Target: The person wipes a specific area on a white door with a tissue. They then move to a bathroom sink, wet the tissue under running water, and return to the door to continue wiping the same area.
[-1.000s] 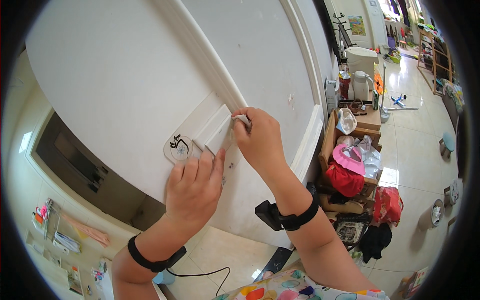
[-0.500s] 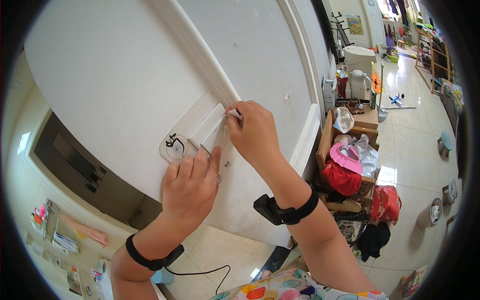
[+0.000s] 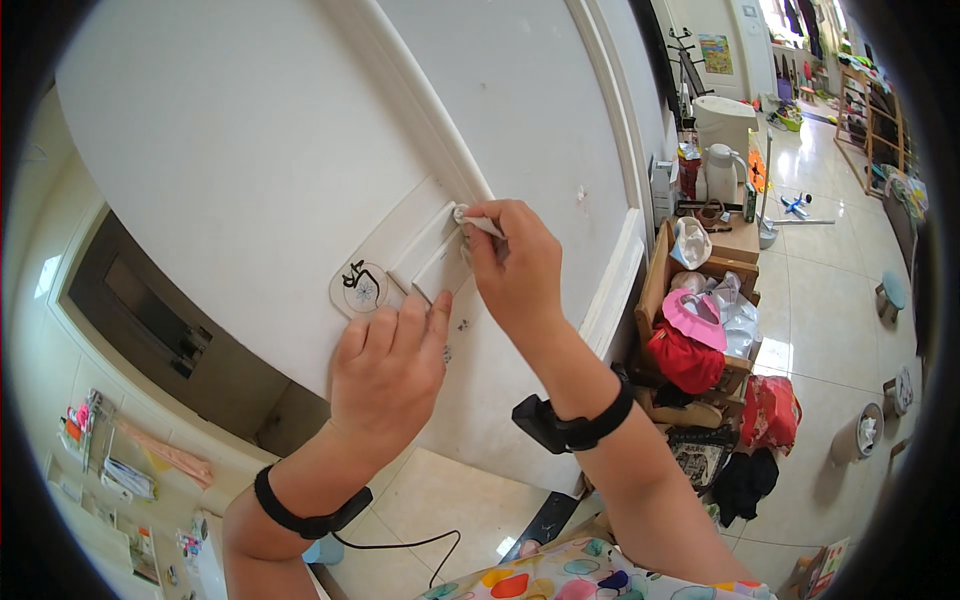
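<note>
A white wall switch (image 3: 436,268) sits on a pale, rounded plate (image 3: 385,240) that carries a dark line drawing and a small blue flower at its left end. My right hand (image 3: 518,262) pinches a crumpled white wipe or tissue (image 3: 486,224) against the switch's upper right corner. Part of the wipe is hidden by the fingers. My left hand (image 3: 388,370) lies against the panel just below the switch. Its fingers are stretched out, fingertips touching the switch's lower edge, and nothing shows in them.
The white panel (image 3: 230,150) has a raised moulding (image 3: 425,95) beside the switch. On the right stand a wooden bench (image 3: 652,268) heaped with clothes, a white jug (image 3: 720,172) and a bin (image 3: 857,436). A black cable (image 3: 400,547) runs below my arms.
My right hand's fingers have shifted slightly at the switch's upper corner, and more of the white wipe shows. The view has moved a little; my left hand stays at the lower edge.
</note>
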{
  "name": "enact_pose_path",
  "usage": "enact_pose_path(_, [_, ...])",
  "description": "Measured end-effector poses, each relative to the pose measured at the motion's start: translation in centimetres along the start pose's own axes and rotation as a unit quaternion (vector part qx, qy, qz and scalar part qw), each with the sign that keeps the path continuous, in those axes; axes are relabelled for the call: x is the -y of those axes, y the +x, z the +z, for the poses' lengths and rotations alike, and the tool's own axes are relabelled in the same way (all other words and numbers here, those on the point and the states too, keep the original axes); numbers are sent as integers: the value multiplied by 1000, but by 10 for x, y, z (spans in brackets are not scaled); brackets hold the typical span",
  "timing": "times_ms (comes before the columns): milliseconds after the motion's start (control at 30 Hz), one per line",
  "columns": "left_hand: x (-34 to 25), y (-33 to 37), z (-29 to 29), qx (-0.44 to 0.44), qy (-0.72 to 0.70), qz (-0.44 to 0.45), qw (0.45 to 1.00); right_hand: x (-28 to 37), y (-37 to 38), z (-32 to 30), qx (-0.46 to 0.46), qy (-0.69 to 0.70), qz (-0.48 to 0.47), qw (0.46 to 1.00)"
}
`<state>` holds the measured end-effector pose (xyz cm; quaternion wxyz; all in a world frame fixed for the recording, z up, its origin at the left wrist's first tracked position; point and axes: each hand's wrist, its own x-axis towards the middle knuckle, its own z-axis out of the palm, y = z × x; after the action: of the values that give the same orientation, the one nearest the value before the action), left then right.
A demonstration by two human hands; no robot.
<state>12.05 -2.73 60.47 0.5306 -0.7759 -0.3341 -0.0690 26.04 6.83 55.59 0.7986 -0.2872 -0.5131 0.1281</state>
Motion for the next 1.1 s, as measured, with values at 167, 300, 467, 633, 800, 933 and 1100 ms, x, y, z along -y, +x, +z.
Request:
enact_pose_path(167, [0, -2, 2, -1, -4, -4, 1000, -8, -31, 8, -56, -48, -119, 990])
enact_pose_path(300, [0, 0, 1, -2, 1, 1, 1000, -15, -25, 5, -54, -59, -137, 987])
enact_pose_path(467, [1, 1, -1, -1, -10, 0, 1000, -4, -16, 13, -65, -52, -134, 987])
enact_pose_path(633, [-1, 2, 0, -29, -9, -4, 1000, 6, -42, 12, -17, -10, -160, 987])
enact_pose_path(800, [0, -2, -3, -7, -24, 7, 1000, -8, -28, 4, 13, -10, -181, 983])
enact_pose_path(933, [2, -3, -4, -3, -43, 15, 999, -8, -12, -2, -13, -25, -96, 995])
enact_pose_path(1100, [5, -11, -8, -86, -89, 49, 991, 5, -18, 1, -1, -6, -162, 987])
